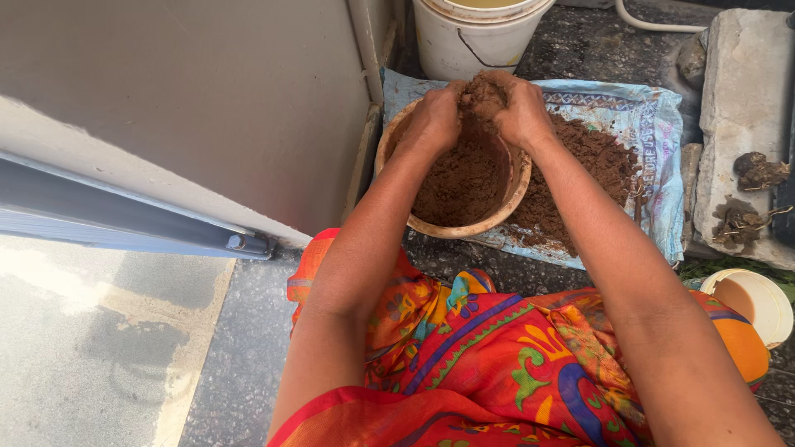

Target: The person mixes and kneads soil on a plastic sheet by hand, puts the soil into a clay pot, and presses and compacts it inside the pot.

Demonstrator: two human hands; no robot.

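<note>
Brown soil (484, 95) hides both hands' fingers (454, 93) — pot (464, 230) half-covered.

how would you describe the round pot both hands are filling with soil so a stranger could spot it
Find the grey wall panel on the left; at its foot lies a blue printed sack spread on the floor. The round tan clay pot sits on the sack's left end. Unlike the white plastic bucket behind it, it holds brown soil.
</note>
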